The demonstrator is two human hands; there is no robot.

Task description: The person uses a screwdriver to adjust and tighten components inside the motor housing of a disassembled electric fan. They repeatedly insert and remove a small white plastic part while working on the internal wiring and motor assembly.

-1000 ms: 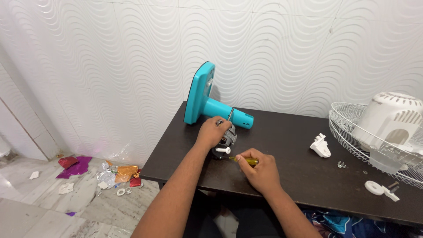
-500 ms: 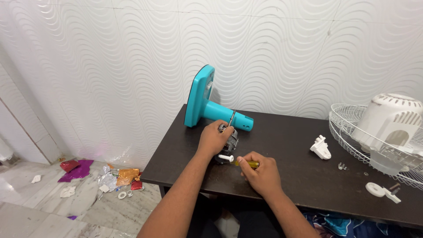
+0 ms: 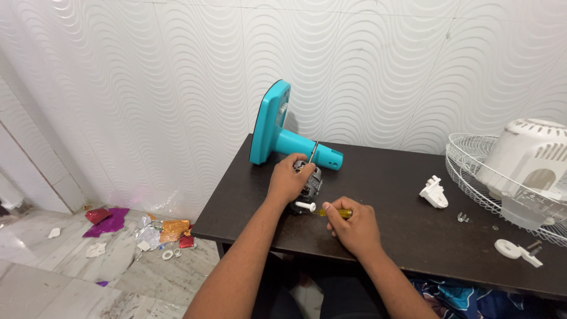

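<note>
On a dark table (image 3: 384, 177), my left hand (image 3: 287, 179) grips a small fan motor (image 3: 309, 181) with a metal shaft sticking up. My right hand (image 3: 354, 227) holds a yellow-handled screwdriver (image 3: 333, 212) lying level, its tip pointing left at the lower part of the motor beside a white knob (image 3: 305, 206). Behind the motor lies a teal fan stand (image 3: 277, 133) tipped on its side.
A white wire fan guard (image 3: 472, 171) carries a white motor cover (image 3: 531, 156) at the right. A white plastic part (image 3: 434, 192), small screws (image 3: 462, 218) and a white cap (image 3: 509, 248) lie on the table. Foil scraps (image 3: 159, 231) litter the floor at the left.
My head has dipped a little, so the table sits higher in view. Both hands stay on the motor and screwdriver with only slight shifts.
</note>
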